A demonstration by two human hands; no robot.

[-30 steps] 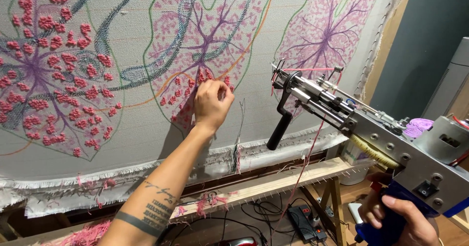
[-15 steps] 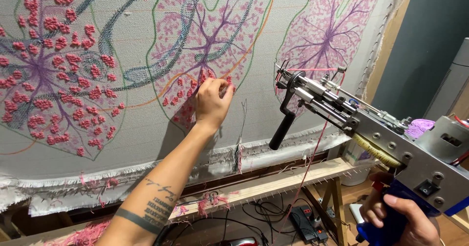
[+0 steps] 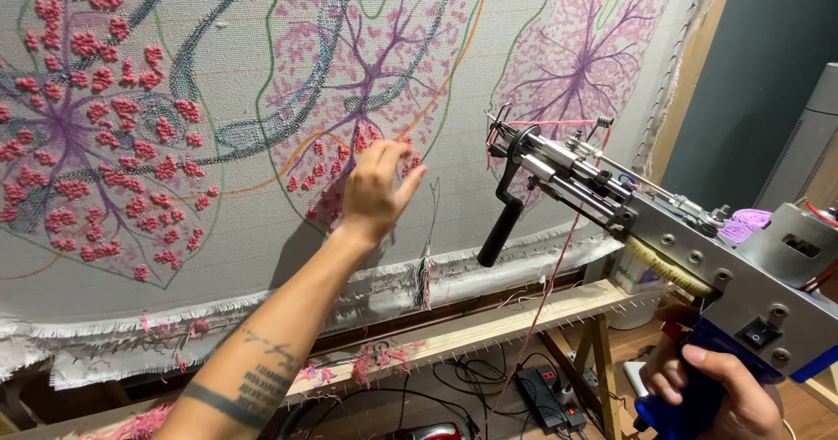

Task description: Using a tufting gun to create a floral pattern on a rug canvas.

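Tufting gun [image 3: 646, 222] in right grip [image 3: 724, 392] points up-left at cloth [image 3: 244, 230]; left hand [image 3: 375, 191] open

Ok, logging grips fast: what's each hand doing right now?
Left hand: open, fingers spread, holding nothing, at the cloth by the pink tufts.
Right hand: closed around the blue grip of the tufting gun.

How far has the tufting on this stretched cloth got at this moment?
Done: the left leaf carries dense pink tufts and purple veins; the middle leaf has veins, with pink tufts only near its lower tip. In hand: the left hand is at that lower tip, and the right hand holds the tufting gun off the cloth, pink yarn threaded. Left: most of the middle leaf and the right leaf.
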